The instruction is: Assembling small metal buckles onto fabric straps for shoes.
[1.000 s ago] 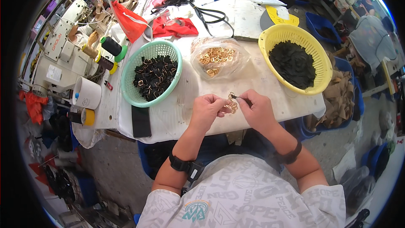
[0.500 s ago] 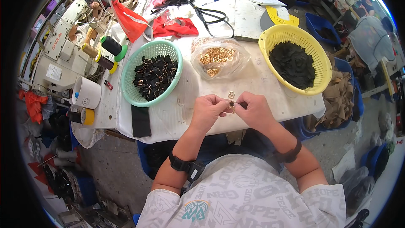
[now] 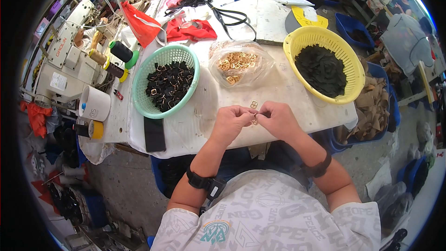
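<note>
Presently, both hands meet above the near edge of the white-topped bench (image 3: pixel 204 130). Left hand (image 3: pixel 232 121): grip clamped on small gold-coloured metal buckles (image 3: pixel 254 122). Right hand (image 3: pixel 278 120): thumb and forefinger together, close against the left fingertips; what lies between them is hidden. Another squarish gold buckle (image 3: pixel 254 104) shows just beyond the fingertips; cannot tell whether held or resting. Farther off, a clear plastic bag (image 3: pixel 265 65) of gold buckles stands between a round pale-green plastic basket (image 3: pixel 142 80) and a yellow slotted plastic basket (image 3: pixel 354 75), both containing black pieces.
</note>
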Demonstrator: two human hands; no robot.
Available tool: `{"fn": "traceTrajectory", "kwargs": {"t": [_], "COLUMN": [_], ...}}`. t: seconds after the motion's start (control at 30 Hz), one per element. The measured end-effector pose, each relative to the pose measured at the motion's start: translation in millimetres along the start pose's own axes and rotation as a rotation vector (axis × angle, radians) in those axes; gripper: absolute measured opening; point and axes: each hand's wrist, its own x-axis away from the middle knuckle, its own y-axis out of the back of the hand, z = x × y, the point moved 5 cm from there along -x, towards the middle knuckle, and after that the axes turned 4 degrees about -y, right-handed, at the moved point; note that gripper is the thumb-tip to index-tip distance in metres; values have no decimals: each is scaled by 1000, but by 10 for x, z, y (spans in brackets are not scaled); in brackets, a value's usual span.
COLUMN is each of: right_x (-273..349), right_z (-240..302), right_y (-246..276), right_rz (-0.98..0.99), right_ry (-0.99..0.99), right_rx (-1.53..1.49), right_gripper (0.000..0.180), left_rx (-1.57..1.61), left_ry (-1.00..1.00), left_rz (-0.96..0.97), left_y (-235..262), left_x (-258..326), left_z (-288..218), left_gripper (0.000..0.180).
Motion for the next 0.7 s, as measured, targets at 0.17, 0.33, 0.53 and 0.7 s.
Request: {"fn": "traceTrajectory", "kwargs": {"t": [0.17, 0.33, 0.53, 0.7], "right_x": [-42, -24, -26, -18], "right_z": [-136, -183, -230, -191], "right_y": [33, 24, -21, -9], "right_rz": [87, 146, 163, 183], "right_ry": [-136, -256, -244, -275], "right_rx": [-224, -387, -462, -522], "right_gripper": [14, 13, 13, 12], "left_rx": [136, 179, 209, 188], "left_ry": [133, 176, 184, 189], "left_rz": [-2, -14, -10, -27], "left_y": [28, 38, 48, 57], "left_x": [33, 45, 41, 38], "left_z": [-8, -7, 26, 21], "left_gripper": [14, 14, 14, 13]}}
